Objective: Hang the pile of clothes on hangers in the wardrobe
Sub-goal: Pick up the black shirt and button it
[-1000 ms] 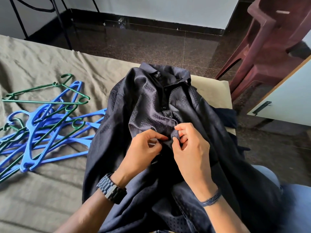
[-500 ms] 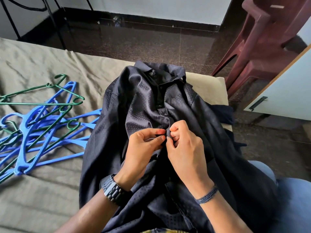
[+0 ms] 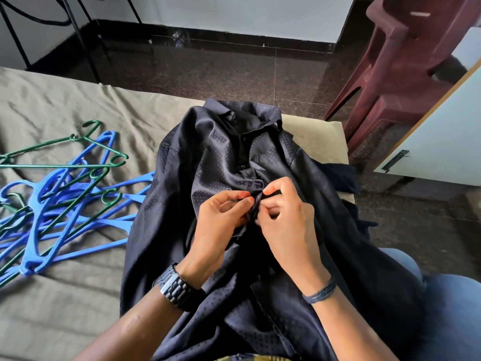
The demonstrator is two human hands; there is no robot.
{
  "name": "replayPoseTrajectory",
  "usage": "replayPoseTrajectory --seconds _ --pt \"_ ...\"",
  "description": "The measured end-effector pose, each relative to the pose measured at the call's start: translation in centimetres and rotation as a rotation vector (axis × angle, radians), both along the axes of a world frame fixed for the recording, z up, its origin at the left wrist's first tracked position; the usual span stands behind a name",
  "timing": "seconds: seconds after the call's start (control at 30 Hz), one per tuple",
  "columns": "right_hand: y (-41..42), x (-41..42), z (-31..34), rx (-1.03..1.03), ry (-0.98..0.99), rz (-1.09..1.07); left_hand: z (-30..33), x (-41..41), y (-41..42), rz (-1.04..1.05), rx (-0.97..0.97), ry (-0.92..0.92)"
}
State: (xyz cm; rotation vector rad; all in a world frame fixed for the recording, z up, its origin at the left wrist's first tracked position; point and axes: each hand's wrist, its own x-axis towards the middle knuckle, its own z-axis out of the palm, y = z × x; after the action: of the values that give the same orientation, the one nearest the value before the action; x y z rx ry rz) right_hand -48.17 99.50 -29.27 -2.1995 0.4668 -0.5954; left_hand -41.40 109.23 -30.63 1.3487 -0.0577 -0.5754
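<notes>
— Where do we see the shirt (image 3: pixel 226 162)?

— It lies on the bed (image 3: pixel 65 105) in front of us, collar pointing away toward the floor (image 3: pixel 213 71), its lower part draped over our lap. It is dark, shiny and dotted, with the top buttons done up.

— And our hands?

— Both meet at the button strip in the middle. Our left hand (image 3: pixel 216 225), with a watch (image 3: pixel 177 287) on the wrist, pinches the fabric edge between thumb and fingers (image 3: pixel 246 201). Our right hand (image 3: pixel 289 220), with a cord band at the wrist, has its fingers curled and pinching the opposite edge, touching the left.

— The hangers (image 3: pixel 59 194)?

— A tangled heap of blue and green ones lies on the bed to the left, just beside the shirt. A dark red chair (image 3: pixel 400 63) stands on the floor at the right.
</notes>
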Motion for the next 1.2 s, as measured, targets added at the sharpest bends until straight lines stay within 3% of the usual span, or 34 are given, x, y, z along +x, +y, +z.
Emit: replayPoseTrajectory --seconds 0.17,0.43,0.5,0.7,0.77,0.83,0.9,0.97,1.2 --pt "0.3 0.3 -0.3 0.021 -0.056 -0.053 0.0 0.3 -0.2 -0.014 -0.021 0.003" --pt "0.7 1.4 -2.3 -0.406 -0.156 -0.146 -0.8 1.2 -1.2 0.024 0.13 -0.178" --pt "0.0 2.1 -2.3 -0.349 -0.202 -0.161 -0.6 2.0 -2.0 0.027 0.116 -0.184" --pt "-2.3 4.4 0.4 0.282 -0.341 -0.238 1.0 4.7 -4.9 -0.027 -0.193 0.1" --pt "-3.2 5.2 1.0 0.374 -0.367 -0.204 1.3 5.8 -5.5 -0.055 -0.249 0.105" --pt "-4.2 5.8 0.5 0.284 -0.257 -0.198 0.7 6.7 -5.7 -0.075 -0.14 -0.024" --pt "-5.0 5.8 -0.6 0.18 -0.06 -0.149 -0.2 7.1 -5.4 -0.125 0.128 -0.245" --pt "-5.1 4.8 -1.6 0.178 0.065 -0.094 -1.0 7.0 -4.8 -0.201 0.28 -0.291" --pt "-2.4 1.0 -0.6 -0.023 -0.024 -0.087 -1.1 6.2 -2.5 -0.151 0.188 -0.279"
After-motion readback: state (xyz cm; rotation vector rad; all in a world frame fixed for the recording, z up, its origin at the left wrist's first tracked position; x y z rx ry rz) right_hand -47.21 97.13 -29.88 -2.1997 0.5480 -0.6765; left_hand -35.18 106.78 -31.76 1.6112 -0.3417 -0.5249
